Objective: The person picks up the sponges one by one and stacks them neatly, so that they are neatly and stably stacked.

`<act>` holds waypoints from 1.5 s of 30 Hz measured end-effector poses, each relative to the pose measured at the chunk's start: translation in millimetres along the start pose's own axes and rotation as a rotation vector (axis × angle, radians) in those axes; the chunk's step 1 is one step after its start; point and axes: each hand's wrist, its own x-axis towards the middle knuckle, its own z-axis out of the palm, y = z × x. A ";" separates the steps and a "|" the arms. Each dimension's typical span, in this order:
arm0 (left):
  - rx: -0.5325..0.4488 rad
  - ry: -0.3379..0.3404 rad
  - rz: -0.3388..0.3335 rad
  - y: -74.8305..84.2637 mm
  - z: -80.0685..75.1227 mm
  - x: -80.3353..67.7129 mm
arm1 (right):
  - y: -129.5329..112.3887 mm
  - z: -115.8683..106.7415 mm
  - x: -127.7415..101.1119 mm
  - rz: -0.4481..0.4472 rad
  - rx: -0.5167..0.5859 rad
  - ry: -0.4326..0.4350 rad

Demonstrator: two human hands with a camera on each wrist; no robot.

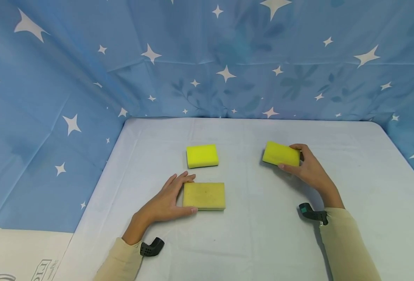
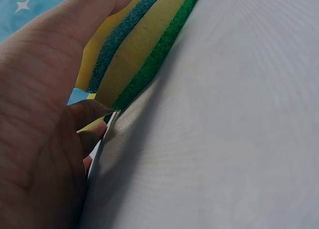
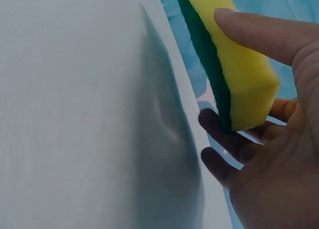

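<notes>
From the head view, the left hand (image 1: 168,201) is wrapping thumb and fingers round the left end of a dull yellow sponge stack (image 1: 204,196) lying near the front of the bench (image 1: 263,242). The right hand (image 1: 306,166) is gripping a bright sponge (image 1: 281,154) by its right end, well apart to the right. A third sponge (image 1: 202,155) is lying untouched just behind the stack. Judging by this, the gathering looks partly done: two sponges are waiting apart from the stack.

From the left wrist view, the stack (image 2: 137,50) is showing two layers, one blue-backed and one green-backed, resting on the bench.

From the right wrist view, the right hand's grip is pinching its green-backed sponge (image 3: 239,74), which seems tilted, perhaps lifting off the cloth.
</notes>
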 end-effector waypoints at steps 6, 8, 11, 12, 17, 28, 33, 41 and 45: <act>-0.003 0.001 -0.012 -1.6 1.0 0.9 | -6.4 1.8 -0.7 -0.027 0.017 -0.002; -0.007 -0.001 -0.012 -1.3 0.9 1.0 | -8.8 2.2 -1.5 -0.043 0.028 -0.003; -0.009 -0.004 -0.007 -0.7 0.5 1.2 | -12.7 2.8 -2.7 -0.065 0.034 -0.002; -0.009 -0.004 -0.002 -0.3 0.3 1.3 | -13.8 2.9 -3.2 -0.072 0.036 -0.001; -0.015 0.004 0.022 1.4 -0.8 0.3 | -21.3 4.1 -5.2 -0.101 0.023 0.007; -0.010 0.001 0.016 1.5 -0.2 -0.2 | -48.7 12.7 -11.3 -0.180 0.018 -0.003; -0.006 0.000 0.011 0.5 -0.3 0.0 | -60.2 20.4 -15.3 -0.220 0.015 -0.022; -0.003 0.001 0.014 0.9 -0.5 0.4 | -74.3 32.4 -17.7 -0.265 -0.004 -0.039; -0.004 0.001 0.016 2.2 -1.8 0.3 | -79.0 38.3 -18.2 -0.279 -0.009 -0.048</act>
